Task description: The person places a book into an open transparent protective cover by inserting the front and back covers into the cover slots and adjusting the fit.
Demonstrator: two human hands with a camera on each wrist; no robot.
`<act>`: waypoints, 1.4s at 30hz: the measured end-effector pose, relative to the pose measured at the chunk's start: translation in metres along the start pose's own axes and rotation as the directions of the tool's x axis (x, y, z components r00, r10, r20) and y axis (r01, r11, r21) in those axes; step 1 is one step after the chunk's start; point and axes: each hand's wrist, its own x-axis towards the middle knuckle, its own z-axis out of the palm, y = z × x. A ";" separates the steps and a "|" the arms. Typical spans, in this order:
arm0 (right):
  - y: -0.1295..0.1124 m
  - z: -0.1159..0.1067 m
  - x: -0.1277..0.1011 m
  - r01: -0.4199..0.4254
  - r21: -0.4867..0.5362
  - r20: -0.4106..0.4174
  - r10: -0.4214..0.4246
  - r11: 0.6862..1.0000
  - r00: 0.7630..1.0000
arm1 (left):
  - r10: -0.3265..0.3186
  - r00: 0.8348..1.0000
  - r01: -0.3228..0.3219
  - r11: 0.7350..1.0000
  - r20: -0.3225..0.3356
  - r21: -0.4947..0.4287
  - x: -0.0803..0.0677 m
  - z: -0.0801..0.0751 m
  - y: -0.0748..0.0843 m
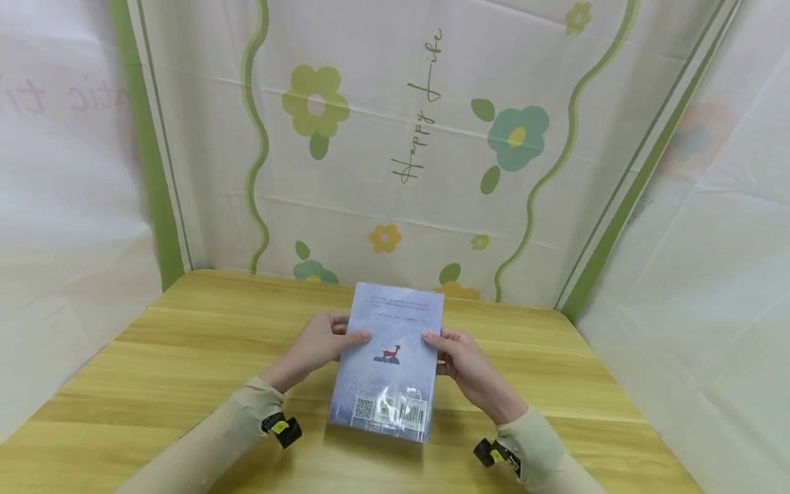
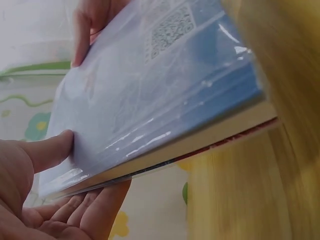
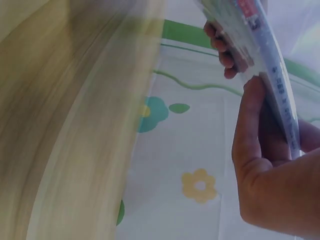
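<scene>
Between both hands (image 1: 395,353), book (image 1: 389,363) lengthwise, barcodes nearest.

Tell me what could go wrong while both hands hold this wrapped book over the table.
The book wears glossy plastic wrap, so it could slip from the left hand or right hand, which grip only its side edges. It tilts with its near edge low over the table; a slip might dent that corner.

We see bright, even, soft light with only a faint shadow under the book (image 1: 387,360). Glare streaks its plastic wrap near the lower edge. The head view bends at its edges. In both wrist views the wooden surface (image 2: 280,190) is smeared with blur.
</scene>
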 end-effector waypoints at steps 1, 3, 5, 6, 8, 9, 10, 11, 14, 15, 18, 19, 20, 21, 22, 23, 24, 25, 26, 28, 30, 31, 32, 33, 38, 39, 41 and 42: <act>-0.001 0.001 -0.001 0.000 -0.001 -0.013 0.000 1.000 1.000 | 0.008 1.000 -0.008 1.000 -0.014 0.015 0.000 0.001 0.001; -0.003 0.004 -0.003 0.001 -0.001 -0.035 -0.001 1.000 0.999 | 0.024 0.999 -0.022 0.998 -0.040 0.051 -0.001 0.002 0.002; -0.005 0.007 -0.004 0.002 0.002 -0.050 -0.002 1.000 0.999 | 0.036 0.997 -0.031 0.996 -0.062 0.085 -0.001 0.003 0.003; -0.006 0.008 -0.005 0.004 0.005 -0.054 -0.003 1.000 0.999 | 0.039 0.997 -0.032 0.995 -0.071 0.098 -0.001 0.003 0.003; -0.008 0.010 -0.006 0.004 0.012 -0.061 -0.003 1.000 0.998 | 0.045 0.996 -0.035 0.993 -0.080 0.113 -0.002 0.003 0.004; -0.008 0.011 -0.007 0.004 0.013 -0.062 -0.003 1.000 0.998 | 0.046 0.996 -0.036 0.993 -0.082 0.116 -0.002 0.003 0.004; -0.009 0.012 -0.007 0.003 0.013 -0.064 -0.002 1.000 0.998 | 0.046 0.995 -0.036 0.993 -0.084 0.116 -0.002 0.003 0.003; -0.009 0.012 -0.007 0.002 0.013 -0.064 -0.001 1.000 0.998 | 0.048 0.995 -0.038 0.992 -0.084 0.117 -0.002 0.003 0.003; -0.010 0.013 -0.008 0.003 0.000 -0.062 -0.003 1.000 0.998 | 0.058 0.995 -0.046 0.990 -0.085 0.131 -0.003 0.003 0.003; -0.010 0.014 -0.007 0.006 -0.010 -0.056 -0.007 1.000 0.998 | 0.065 0.994 -0.052 0.989 -0.088 0.141 -0.003 0.002 0.003; -0.011 0.014 -0.007 0.010 -0.031 -0.049 -0.012 0.999 0.999 | 0.083 0.991 -0.064 0.982 -0.102 0.178 -0.004 0.002 0.004; -0.012 0.015 -0.007 0.013 -0.038 -0.046 -0.014 0.999 0.999 | 0.090 0.990 -0.068 0.979 -0.109 0.192 -0.004 0.002 0.005; -0.012 0.015 -0.006 0.014 -0.044 -0.043 -0.016 0.999 0.999 | 0.100 0.988 -0.074 0.975 -0.116 0.209 -0.004 0.003 0.005; -0.012 0.015 -0.006 0.017 -0.048 -0.042 -0.019 0.999 0.999 | 0.114 0.986 -0.084 0.971 -0.124 0.226 -0.004 0.003 0.005; -0.012 0.015 -0.006 0.019 -0.050 -0.042 -0.021 0.999 0.999 | 0.124 0.983 -0.091 0.967 -0.132 0.237 -0.004 0.003 0.005; -0.012 0.015 -0.006 0.024 -0.056 -0.039 -0.026 0.998 0.999 | 0.137 0.981 -0.098 0.963 -0.141 0.251 -0.005 0.004 0.005; -0.012 0.016 -0.007 0.030 -0.060 -0.036 -0.032 0.998 0.999 | 0.148 0.978 -0.105 0.959 -0.148 0.262 -0.005 0.004 0.005; -0.012 0.016 -0.007 0.036 -0.066 -0.034 -0.039 0.997 0.999 | 0.161 0.975 -0.115 0.956 -0.155 0.271 -0.005 0.005 0.005; -0.012 0.016 -0.007 0.043 -0.070 -0.032 -0.045 0.997 0.998 | 0.174 0.971 -0.124 0.952 -0.162 0.281 -0.006 0.005 0.005; -0.012 0.018 -0.007 0.055 -0.079 -0.038 -0.058 0.995 0.998 | 0.198 0.966 -0.140 0.941 -0.164 0.309 -0.007 0.007 0.006; -0.012 0.019 -0.008 0.062 -0.079 -0.050 -0.066 0.995 0.997 | 0.217 0.965 -0.154 0.924 -0.148 0.349 -0.009 0.010 0.009; -0.012 0.020 -0.008 0.065 -0.080 -0.061 -0.070 0.995 0.996 | 0.225 0.965 -0.163 0.916 -0.133 0.367 -0.010 0.012 0.010; -0.012 0.021 -0.008 0.066 -0.081 -0.074 -0.072 0.995 0.995 | 0.233 0.965 -0.172 0.906 -0.118 0.386 -0.011 0.014 0.011; -0.012 0.022 -0.009 0.067 -0.082 -0.087 -0.074 0.994 0.993 | 0.239 0.966 -0.177 0.894 -0.104 0.411 -0.012 0.016 0.011; -0.011 0.027 -0.010 0.062 -0.093 -0.151 -0.075 0.994 0.986 | 0.331 0.939 -0.230 0.802 -0.090 0.551 -0.022 0.027 0.013; -0.011 0.028 -0.010 0.060 -0.090 -0.161 -0.074 0.994 0.984 | 0.373 0.924 -0.254 0.770 -0.090 0.585 -0.023 0.029 0.013; -0.010 0.029 -0.010 0.057 -0.073 -0.176 -0.070 0.996 0.982 | 0.470 0.879 -0.317 0.697 -0.077 0.643 -0.026 0.032 0.013; -0.010 0.029 -0.010 0.057 -0.057 -0.179 -0.067 0.997 0.982 | 0.513 0.856 -0.342 0.657 -0.066 0.672 -0.028 0.034 0.014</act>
